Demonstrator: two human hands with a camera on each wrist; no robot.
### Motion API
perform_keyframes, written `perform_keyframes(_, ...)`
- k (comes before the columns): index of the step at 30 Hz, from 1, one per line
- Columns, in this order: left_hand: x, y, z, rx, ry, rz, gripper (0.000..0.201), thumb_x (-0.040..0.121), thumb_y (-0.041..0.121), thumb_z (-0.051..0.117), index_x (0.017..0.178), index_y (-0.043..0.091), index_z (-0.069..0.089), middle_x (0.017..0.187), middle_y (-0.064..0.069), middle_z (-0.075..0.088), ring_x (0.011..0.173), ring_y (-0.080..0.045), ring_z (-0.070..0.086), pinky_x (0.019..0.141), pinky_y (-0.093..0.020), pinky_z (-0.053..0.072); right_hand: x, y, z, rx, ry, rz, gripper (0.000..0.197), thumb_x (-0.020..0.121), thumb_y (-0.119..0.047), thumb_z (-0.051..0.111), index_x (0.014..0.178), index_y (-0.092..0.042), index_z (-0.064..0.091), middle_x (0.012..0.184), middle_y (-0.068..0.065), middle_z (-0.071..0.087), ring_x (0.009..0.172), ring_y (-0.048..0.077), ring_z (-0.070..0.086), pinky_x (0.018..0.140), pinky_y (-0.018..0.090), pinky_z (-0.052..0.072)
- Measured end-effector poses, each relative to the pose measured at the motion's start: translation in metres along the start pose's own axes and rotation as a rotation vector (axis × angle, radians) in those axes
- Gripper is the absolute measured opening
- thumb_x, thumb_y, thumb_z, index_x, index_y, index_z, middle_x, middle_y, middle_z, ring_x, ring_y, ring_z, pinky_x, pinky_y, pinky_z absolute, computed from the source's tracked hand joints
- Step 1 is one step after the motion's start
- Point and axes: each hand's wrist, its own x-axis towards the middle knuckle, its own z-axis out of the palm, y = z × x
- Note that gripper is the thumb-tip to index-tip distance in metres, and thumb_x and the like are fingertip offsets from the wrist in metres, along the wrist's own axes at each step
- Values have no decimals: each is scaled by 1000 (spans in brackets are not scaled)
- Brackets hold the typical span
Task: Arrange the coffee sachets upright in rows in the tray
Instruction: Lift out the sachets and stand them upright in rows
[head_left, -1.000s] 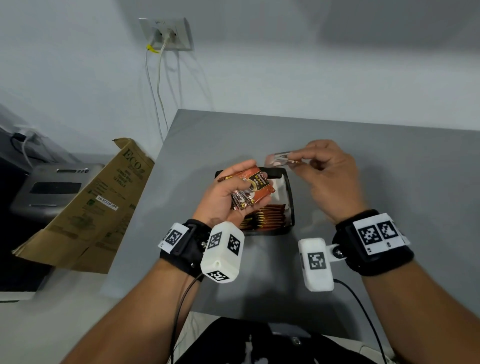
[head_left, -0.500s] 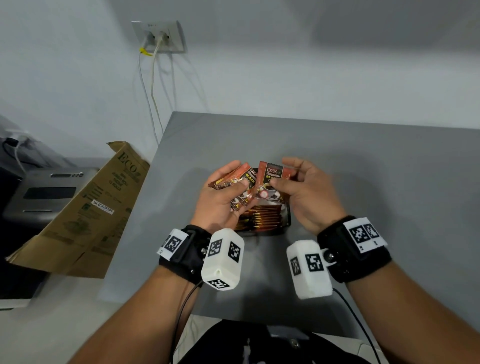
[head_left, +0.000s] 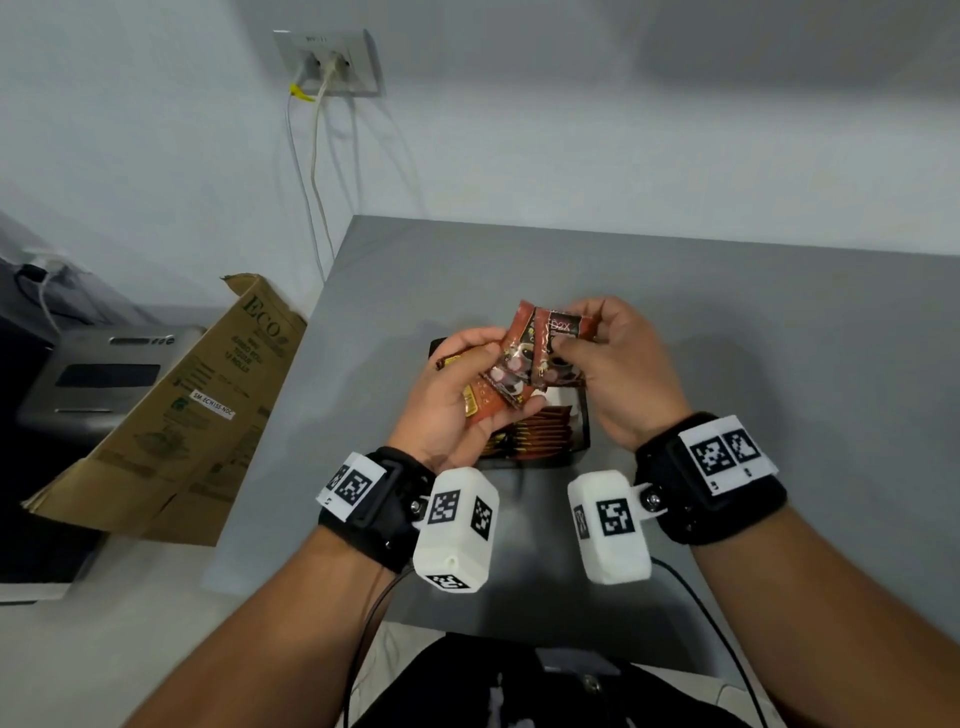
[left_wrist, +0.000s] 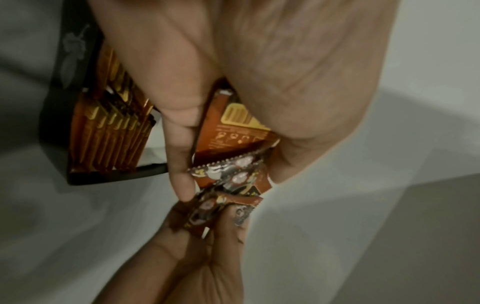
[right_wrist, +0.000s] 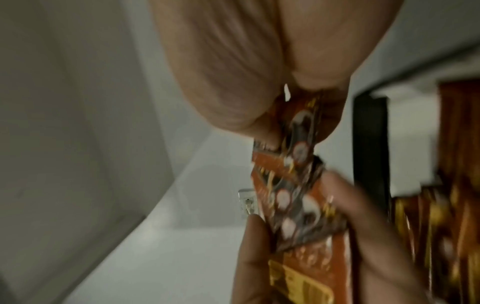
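Observation:
My left hand (head_left: 457, 395) grips a loose bunch of orange-brown coffee sachets (head_left: 506, 371) above the black tray (head_left: 586, 436). My right hand (head_left: 602, 358) pinches one sachet (head_left: 563, 332) of that bunch, held upright against the others. In the left wrist view the bunch of sachets (left_wrist: 233, 139) sits between my left thumb and fingers, and right fingers (left_wrist: 223, 222) pinch the far end. Inside the tray (left_wrist: 62, 86) stands a row of upright sachets (left_wrist: 109, 133). In the blurred right wrist view the pinched sachet (right_wrist: 293, 156) shows between thumb and finger.
The grey table (head_left: 779, 364) carries the tray near its front middle. A flattened cardboard box (head_left: 171, 421) leans off the table's left side beside a grey device (head_left: 98, 379). Cables hang from a wall socket (head_left: 327, 62) at the back.
My right hand brought its single sachet from above the tray's far side to the left hand's bunch and now pinches it there. Both hands have lifted slightly over the tray.

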Motion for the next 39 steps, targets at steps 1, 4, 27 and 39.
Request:
perform_keyframes(1,0,1,0,20,-1,-7,14,87,4,58,99,12,60,97,-18,70,81,-36,71,68,-45,60,0,-3,-2,-52,-24,-43,29,86,9,64,99,-16,62,97,12,71,79,15,67,67,28,56)
perform_keyframes(4,2,0,1,90,19,18,27,90,-12,52,95,14,57,87,-13,72,71,-32,72,58,-36,56,-1,-3,-1,-51,-45,-88,35,86,8,66,108,-18,61,97,11,70,78,11,67,67,26,55)
perform_keyframes(27,13,-10,13,-2,159,93,18,93,-2,56,91,15,59,84,-12,69,67,-24,64,55,-33,54,-5,10,8,392,-177,262,28,96,2,53,123,9,59,103,24,68,83,29,66,75,38,55)
perform_keyframes(39,8,-2,1,8,173,102,34,86,-18,57,106,9,61,102,-17,67,85,-33,70,65,-45,61,-4,5,-16,360,-155,235,24,98,-4,51,117,5,62,91,17,72,76,25,66,67,31,55)
